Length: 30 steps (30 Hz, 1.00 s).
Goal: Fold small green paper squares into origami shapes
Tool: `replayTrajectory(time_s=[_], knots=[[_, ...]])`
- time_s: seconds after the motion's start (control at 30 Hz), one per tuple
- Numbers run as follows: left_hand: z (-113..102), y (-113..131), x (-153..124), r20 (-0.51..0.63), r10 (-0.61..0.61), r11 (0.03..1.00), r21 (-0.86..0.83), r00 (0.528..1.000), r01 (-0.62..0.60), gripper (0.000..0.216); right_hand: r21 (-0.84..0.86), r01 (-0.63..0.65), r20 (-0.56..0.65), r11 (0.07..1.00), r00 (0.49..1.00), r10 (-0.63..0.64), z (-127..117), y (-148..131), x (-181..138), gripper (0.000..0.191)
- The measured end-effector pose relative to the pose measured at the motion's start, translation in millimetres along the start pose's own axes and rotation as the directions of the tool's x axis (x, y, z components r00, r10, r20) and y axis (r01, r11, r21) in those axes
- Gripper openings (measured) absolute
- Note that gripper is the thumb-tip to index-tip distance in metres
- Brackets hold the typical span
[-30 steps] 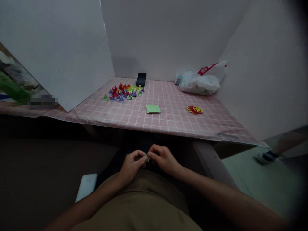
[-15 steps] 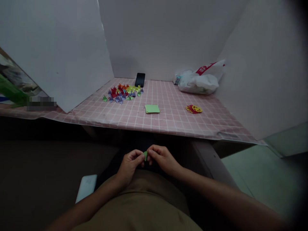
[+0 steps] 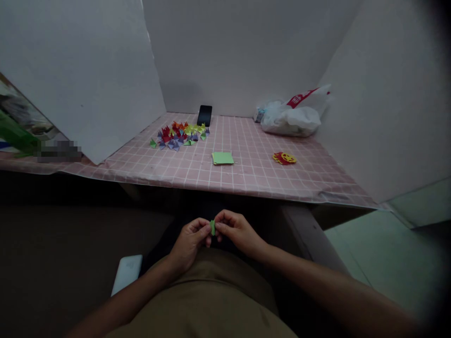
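Note:
Over my lap, just below the table's front edge, a small folded green paper [image 3: 213, 227] is pinched between both hands. My left hand [image 3: 191, 239] grips it from the left with thumb and fingertips. From the right, my right hand [image 3: 237, 231] pinches its other side, and the fingertips cover part of the folds. On the table lies a stack of square paper sheets [image 3: 223, 158] with green on top. Behind it to the left sits a cluster of small folded paper cranes [image 3: 176, 137] in red, orange, yellow, purple and green.
A pink checked cloth covers the table [image 3: 246, 180]. A dark phone [image 3: 205, 115] leans at the back. Yellow and red cut-outs [image 3: 284, 158] lie right, before a white plastic bag [image 3: 292, 119]. White panels enclose the table. A white power-bank-like slab [image 3: 127, 273] is beside my left forearm.
My right fingers have closed in on the green paper, which now looks narrower and turned more upright. The left hand has barely moved.

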State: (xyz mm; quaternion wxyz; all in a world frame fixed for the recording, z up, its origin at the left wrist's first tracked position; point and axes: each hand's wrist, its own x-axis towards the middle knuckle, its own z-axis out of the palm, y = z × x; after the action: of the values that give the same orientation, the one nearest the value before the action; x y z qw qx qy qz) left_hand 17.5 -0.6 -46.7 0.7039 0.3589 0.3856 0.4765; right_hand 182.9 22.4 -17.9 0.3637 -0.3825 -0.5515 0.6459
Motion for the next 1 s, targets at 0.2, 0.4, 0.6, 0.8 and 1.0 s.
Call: replayTrajectory(time_s=[0.2,0.4,0.6,0.8,1.0], knots=[[1.7,1.9,-1.0,0.007,-0.042,0.999,-0.027,0.999,0.042,0.018,-0.06,0.046,-0.023,0.997,0.999,-0.047,1.4,-2.7,-1.1,0.01],[3.9,3.3,-0.9,-0.008,-0.064,0.998,-0.025,0.998,0.064,0.023,-0.266,0.165,-0.016,0.95,0.984,-0.176,1.2,-2.1,-6.4,0.008],[4.1,2.9,-0.5,-0.027,-0.086,0.996,-0.014,0.996,0.086,0.024,-0.448,0.23,-0.021,0.864,0.964,-0.267,-0.9,-1.1,-7.4,0.005],[4.6,4.6,-1.2,-0.017,-0.084,0.996,-0.017,0.996,0.084,0.024,-0.552,0.29,-0.002,0.782,0.937,-0.35,-1.2,-2.2,-7.5,0.007],[3.5,3.2,-2.0,-0.043,-0.044,0.998,0.037,0.998,0.046,0.022,-0.532,0.256,-0.034,0.807,0.946,-0.322,-1.3,-0.7,-7.8,0.005]])
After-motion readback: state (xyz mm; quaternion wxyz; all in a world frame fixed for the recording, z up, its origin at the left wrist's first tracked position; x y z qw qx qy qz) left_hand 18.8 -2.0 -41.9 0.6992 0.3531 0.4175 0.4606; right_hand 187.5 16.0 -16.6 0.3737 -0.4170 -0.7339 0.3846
